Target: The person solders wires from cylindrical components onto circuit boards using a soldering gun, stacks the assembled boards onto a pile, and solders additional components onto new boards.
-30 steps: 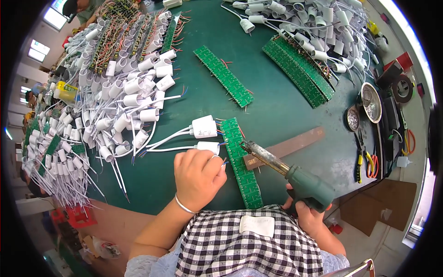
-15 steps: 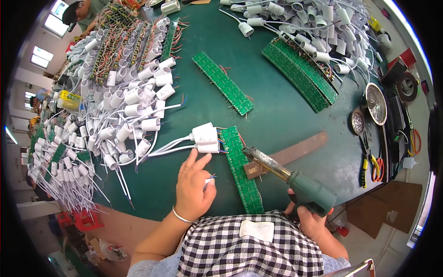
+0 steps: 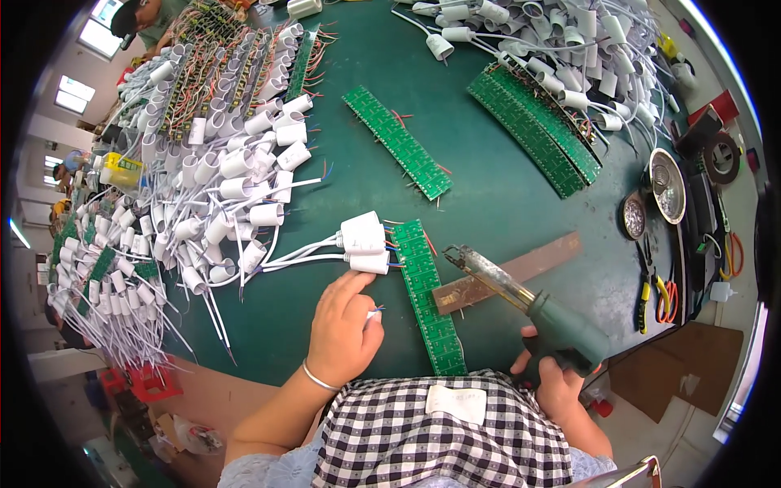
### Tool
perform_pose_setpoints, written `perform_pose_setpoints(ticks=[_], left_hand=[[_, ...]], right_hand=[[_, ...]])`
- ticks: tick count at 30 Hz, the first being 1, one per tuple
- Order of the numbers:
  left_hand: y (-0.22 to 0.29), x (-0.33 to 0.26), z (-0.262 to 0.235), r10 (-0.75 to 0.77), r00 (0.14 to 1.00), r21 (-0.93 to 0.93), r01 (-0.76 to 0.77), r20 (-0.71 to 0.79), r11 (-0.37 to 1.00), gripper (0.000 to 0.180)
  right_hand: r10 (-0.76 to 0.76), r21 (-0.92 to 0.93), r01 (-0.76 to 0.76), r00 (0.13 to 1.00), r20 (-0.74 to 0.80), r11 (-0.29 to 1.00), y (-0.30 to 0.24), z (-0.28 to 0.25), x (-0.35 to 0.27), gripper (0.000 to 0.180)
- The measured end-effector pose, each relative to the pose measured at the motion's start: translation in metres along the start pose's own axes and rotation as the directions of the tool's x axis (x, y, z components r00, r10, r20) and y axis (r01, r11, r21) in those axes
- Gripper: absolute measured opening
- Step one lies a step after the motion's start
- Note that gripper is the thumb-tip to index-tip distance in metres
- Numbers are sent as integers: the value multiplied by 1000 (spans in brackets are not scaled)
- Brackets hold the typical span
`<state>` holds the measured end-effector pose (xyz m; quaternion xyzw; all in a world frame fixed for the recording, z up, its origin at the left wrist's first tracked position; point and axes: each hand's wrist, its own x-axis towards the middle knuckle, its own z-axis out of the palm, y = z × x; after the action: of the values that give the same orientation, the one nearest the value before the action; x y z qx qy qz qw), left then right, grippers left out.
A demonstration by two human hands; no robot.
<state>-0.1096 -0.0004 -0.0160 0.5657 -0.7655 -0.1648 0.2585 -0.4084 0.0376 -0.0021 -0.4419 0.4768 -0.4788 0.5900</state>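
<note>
While the green work table (image 3: 488, 195) is seen from the head camera, the left hand (image 3: 343, 329) is laid on it just left of a long green circuit-board strip (image 3: 429, 297). Its fingers are held loosely together and curled, and a small white part with short coloured wire ends (image 3: 373, 313) is pinched at their tips. Two white lamp sockets (image 3: 364, 242) with white leads are set against the strip's upper left edge, just above the hand. A green-handled soldering gun (image 3: 537, 313) is gripped by the right hand (image 3: 557, 382), fingers wrapped tight round the handle; its dark tip is held above a brown wooden slat (image 3: 508, 272) lying across the strip's right side. A large heap of white sockets (image 3: 203, 179) is spread to the left, further green board strips (image 3: 397, 142) are laid beyond, and pliers (image 3: 663, 293) are lying at the right edge.
</note>
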Motion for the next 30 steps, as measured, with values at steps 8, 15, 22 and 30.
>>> perform_pose_setpoints(ticks=[8,15,22,30], left_hand=[[-8,0,3,-2,1000,-32,2,-1,999,14],[-2,30,8,70,996,20,-69,-57,997,13],[6,41,17,-54,996,38,57,-76,998,12],[3,43,25,-119,985,24,123,-124,992,10]], right_hand=[[-12,69,14,999,-29,998,1,1,1,43],[-38,9,39,998,-44,999,3,-3,-2,49],[43,-121,-25,988,146,992,5,-12,-9,46],[139,-282,-99,982,126,954,3,-3,-3,34]])
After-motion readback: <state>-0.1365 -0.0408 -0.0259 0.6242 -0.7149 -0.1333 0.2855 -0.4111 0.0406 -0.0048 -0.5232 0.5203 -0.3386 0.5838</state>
